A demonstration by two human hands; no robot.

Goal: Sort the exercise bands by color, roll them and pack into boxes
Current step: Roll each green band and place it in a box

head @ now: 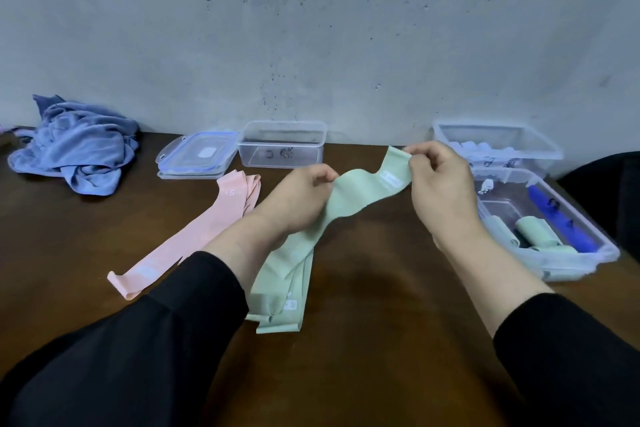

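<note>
A long pale green band [349, 198] is lifted at its far end above the brown table [381, 322]. My right hand [440, 187] pinches its top end, and my left hand [298, 201] pinches it a little lower down. The rest of the green band trails toward me and lies folded on the table [280, 291]. A pink band [194, 239] lies flat to the left of my left arm. At the right, a clear box [595, 263] holds rolled green bands [535, 230] and a dark blue roll [561, 222].
An empty clear box [282, 142] stands at the back centre with its blue-rimmed lid [197, 154] beside it. Another clear box [498, 146] with pale blue rolls sits at the back right. A heap of blue cloth [74, 146] lies at the back left against the wall.
</note>
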